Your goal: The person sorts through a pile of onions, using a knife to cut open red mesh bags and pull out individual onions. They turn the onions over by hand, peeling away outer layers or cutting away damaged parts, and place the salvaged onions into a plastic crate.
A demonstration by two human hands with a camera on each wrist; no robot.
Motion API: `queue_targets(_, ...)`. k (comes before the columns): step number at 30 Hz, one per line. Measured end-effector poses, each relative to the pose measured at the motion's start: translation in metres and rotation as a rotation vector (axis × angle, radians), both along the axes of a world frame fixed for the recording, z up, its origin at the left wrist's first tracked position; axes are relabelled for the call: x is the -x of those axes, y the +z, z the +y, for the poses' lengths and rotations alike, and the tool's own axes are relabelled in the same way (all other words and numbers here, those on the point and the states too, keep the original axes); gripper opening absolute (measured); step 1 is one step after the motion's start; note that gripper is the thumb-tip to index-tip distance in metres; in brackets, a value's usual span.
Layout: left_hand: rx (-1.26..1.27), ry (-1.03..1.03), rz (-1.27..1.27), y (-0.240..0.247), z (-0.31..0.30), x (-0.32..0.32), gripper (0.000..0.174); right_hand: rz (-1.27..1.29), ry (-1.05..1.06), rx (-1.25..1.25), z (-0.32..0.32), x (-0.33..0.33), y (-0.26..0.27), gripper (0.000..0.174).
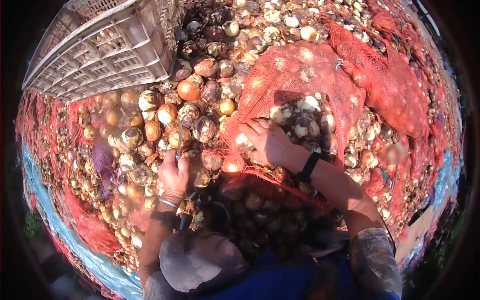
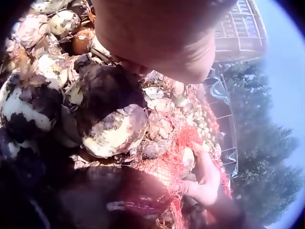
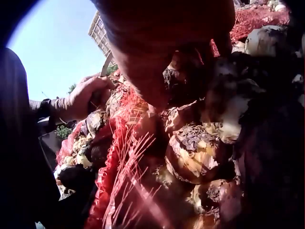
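My left hand [image 1: 173, 175] grips a knife [image 1: 179, 138] whose narrow blade points away from me over the onions [image 1: 204, 129]. The blade also shows beyond the left hand [image 3: 86, 97] in the right wrist view. With curled fingers, my right hand [image 1: 270, 144] holds the gathered edge of a red mesh bag [image 1: 295, 62]. Frayed red strands [image 3: 131, 167] hang below that hand in the right wrist view. From the left wrist view, the right hand [image 2: 206, 179] has its thumb and fingers on the netting. Onions with peeling, dark skins lie around both hands.
A pale plastic crate [image 1: 107, 52] stands tilted on the onions at the upper left. Another red mesh bag [image 1: 395, 90] lies at the right. Purple netting [image 1: 103, 162] sits among the onions on the left. Blue sheeting [image 1: 42, 200] edges the pile.
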State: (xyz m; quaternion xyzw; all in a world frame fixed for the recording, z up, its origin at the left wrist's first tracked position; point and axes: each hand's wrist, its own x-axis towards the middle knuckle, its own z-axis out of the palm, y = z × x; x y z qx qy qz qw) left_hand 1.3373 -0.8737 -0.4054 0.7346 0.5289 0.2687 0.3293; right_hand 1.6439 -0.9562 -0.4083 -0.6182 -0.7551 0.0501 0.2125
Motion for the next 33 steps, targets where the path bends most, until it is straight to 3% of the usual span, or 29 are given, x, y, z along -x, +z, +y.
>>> queue_targets(5,-0.158,0.011,0.263,0.006,-0.005,-0.017,0.025,0.038,0.012,0.15,0.024,0.022,0.003,0.056)
queue_targets(7,-0.204,-0.013,0.364,0.009,-0.006,-0.022,0.025,0.218,-0.08,0.252,0.012,0.0,0.024,0.06)
queue_targets(9,-0.225,-0.021,0.378,-0.004,-0.006,-0.021,0.025,0.474,-0.245,0.147,-0.018,-0.034,0.048,0.056)
queue_targets(11,-0.294,-0.036,0.347,-0.003,-0.004,-0.026,0.023,1.233,-0.588,0.063,-0.04,-0.072,0.073,0.055)
queue_targets(13,-0.274,-0.055,0.31,0.0,-0.006,-0.026,0.023,1.533,-0.568,-0.375,-0.031,-0.109,0.11,0.056)
queue_targets(15,-0.265,-0.064,0.353,0.004,-0.008,-0.028,0.026,1.538,-0.462,-0.554,0.018,-0.113,0.178,0.059)
queue_targets(17,-0.3,-0.077,0.413,0.004,-0.009,-0.029,0.028,1.275,-0.281,-0.564,0.086,-0.097,0.237,0.067)
queue_targets(18,-0.291,-0.072,0.411,0.004,-0.008,-0.03,0.028,1.178,0.018,-0.524,0.114,-0.071,0.265,0.078)
queue_targets(19,-0.27,-0.081,0.414,0.003,-0.009,-0.029,0.028,0.901,0.078,-0.473,0.131,-0.056,0.281,0.088)
queue_targets(21,-0.28,-0.085,0.456,-0.002,-0.009,-0.027,0.029,0.41,-0.066,-0.551,0.134,-0.019,0.298,0.073)
queue_targets(22,-0.27,-0.095,0.453,-0.001,-0.009,-0.028,0.028,0.269,-0.01,-0.57,0.123,-0.006,0.293,0.071)
queue_targets(23,-0.257,-0.108,0.444,0.001,-0.009,-0.029,0.028,0.234,0.108,-0.562,0.103,0.006,0.287,0.069)
queue_targets(25,-0.499,-0.381,0.477,0.004,-0.009,-0.032,0.027,0.257,0.386,-0.553,0.058,0.033,0.282,0.066)
queue_targets(29,-0.198,-0.004,0.392,0.002,-0.017,-0.038,0.025,0.414,0.589,-0.453,-0.013,0.053,0.259,0.059)
queue_targets(33,-0.287,-0.054,0.507,0.002,-0.015,-0.04,0.028,0.464,0.619,-0.39,-0.046,0.053,0.247,0.052)
